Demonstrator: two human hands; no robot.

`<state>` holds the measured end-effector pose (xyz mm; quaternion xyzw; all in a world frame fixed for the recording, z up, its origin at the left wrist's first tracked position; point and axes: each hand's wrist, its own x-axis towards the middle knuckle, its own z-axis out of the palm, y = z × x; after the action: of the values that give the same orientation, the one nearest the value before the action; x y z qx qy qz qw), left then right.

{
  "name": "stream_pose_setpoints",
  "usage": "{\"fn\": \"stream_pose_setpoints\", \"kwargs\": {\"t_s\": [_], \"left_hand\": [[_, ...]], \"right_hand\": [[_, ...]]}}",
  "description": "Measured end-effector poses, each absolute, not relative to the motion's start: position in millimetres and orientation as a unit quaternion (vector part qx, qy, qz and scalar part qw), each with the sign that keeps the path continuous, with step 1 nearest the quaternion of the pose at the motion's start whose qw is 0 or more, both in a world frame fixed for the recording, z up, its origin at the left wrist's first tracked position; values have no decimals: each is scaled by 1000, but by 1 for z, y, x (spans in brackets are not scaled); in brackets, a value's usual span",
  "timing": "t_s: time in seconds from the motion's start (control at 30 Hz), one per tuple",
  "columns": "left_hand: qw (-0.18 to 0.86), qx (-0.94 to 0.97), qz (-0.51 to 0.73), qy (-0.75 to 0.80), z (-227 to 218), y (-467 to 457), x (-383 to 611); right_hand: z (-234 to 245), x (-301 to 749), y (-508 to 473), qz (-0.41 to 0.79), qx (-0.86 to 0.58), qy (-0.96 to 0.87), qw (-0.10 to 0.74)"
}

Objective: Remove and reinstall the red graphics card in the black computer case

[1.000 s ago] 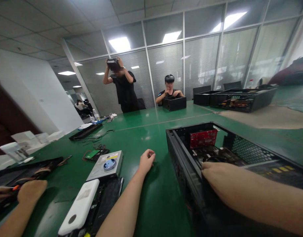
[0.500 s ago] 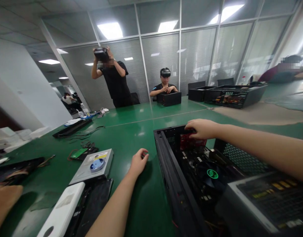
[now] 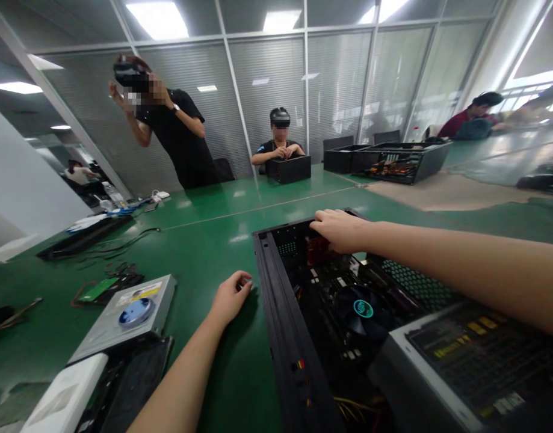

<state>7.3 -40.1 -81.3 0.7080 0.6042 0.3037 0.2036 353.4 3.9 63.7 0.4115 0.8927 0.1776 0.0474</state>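
My right hand [image 3: 342, 231] reaches over the far end of an open black computer case [image 3: 276, 288], its fingers curled at the top of a red expansion card [image 3: 316, 251]. The fingertips are partly hidden. Inside the case a dark cooling fan [image 3: 361, 310] has a lit blue-green hub. A grey power supply [image 3: 457, 367] sits at the near right of the case. My left hand [image 3: 231, 299] rests on the green table, left of the case, loosely bent with thumb and fingers apart and nothing in it.
Left of my left arm lie a silver optical drive [image 3: 118, 313] with a round blue-white object [image 3: 136, 313] on it, a white box-like item [image 3: 66, 394] and a green circuit board [image 3: 100, 290]. Across the table [image 3: 204, 240], one person stands and another works at a black case [image 3: 287, 169].
The view has swung slightly, shifting most things left and revealing more of a person at the far right. My right hand stays by the red card; the fan hub's glow went from green to blue-green.
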Motion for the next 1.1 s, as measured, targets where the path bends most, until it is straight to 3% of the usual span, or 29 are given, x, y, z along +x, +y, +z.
{"fn": "stream_pose_setpoints", "kwargs": {"t_s": [1.1], "left_hand": [[168, 736, 266, 599, -77, -41, 16]], "right_hand": [[66, 338, -5, 185, 445, 871, 97]]}}
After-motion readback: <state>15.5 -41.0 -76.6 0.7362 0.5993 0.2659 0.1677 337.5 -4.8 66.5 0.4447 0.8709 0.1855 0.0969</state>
